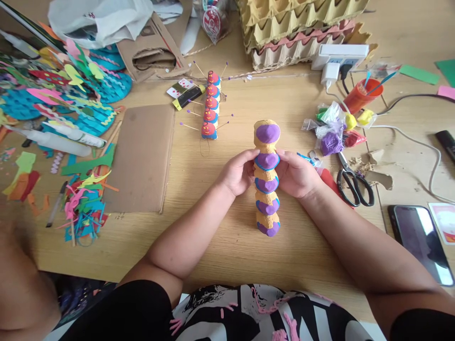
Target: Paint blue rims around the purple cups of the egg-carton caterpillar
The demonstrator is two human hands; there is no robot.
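Note:
Between my two hands is an egg-carton caterpillar [267, 184], a row of several tan humps capped with purple clay, some edged in blue. My left hand [241, 171] grips it from the left near the second hump, thumb on top. My right hand [297, 173] holds the opposite side at the same height. The fingers beneath are partly hidden. Farther off lies a second egg-carton caterpillar [211, 104], red and blue with yellow faces and purple-tipped sticks poking out at its sides.
Left of me are a cardboard sheet [142, 161], paper scraps [87, 203] and glue bottles [53, 139]. To the right lie bagged clay [332, 142], scissors [353, 182], a phone [421, 241] and an orange cup [360, 94] near cables. Egg trays [298, 33] stand behind. Another person's arm [24, 284] is at left.

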